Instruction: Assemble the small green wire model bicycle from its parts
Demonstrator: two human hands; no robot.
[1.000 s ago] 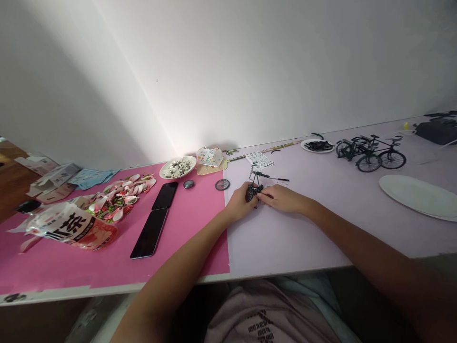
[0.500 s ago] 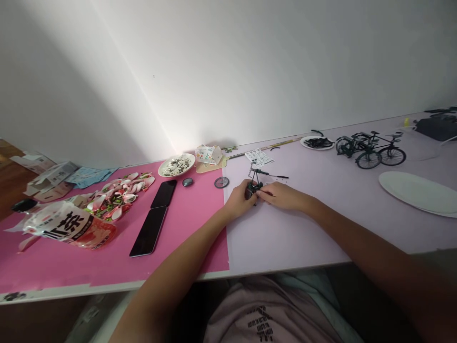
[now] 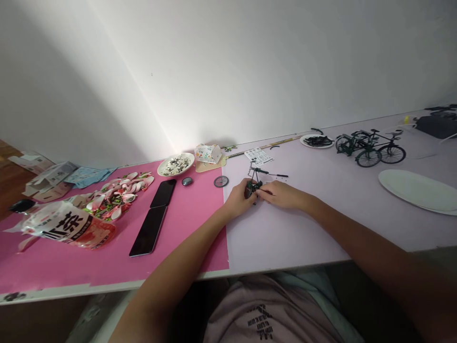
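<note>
A dark green model bicycle (image 3: 255,185), only partly assembled, is held between my hands just above the lilac part of the table. My left hand (image 3: 239,199) closes its fingers around the wheel end from the left. From the right, the pinched fingertips of my right hand (image 3: 278,194) press on the same model; any tiny part between them is too small to make out. Behind my hands lies a thin screwdriver (image 3: 280,176) with a few tiny screws near it. A loose spoked wheel (image 3: 221,181) rests flat to the left, on the pink part.
Finished model bicycles (image 3: 371,147) stand at the right, near a white oval plate (image 3: 416,190). Farther back are a plate of black parts (image 3: 317,147) and an instruction sheet (image 3: 258,156). Leftward lie a folding phone (image 3: 153,221), a plate of pale bits (image 3: 160,170) and a tea bottle (image 3: 71,224).
The view has shifted very slightly. Both hands stay on the model bicycle in almost the same place, with only small finger movement at most.
</note>
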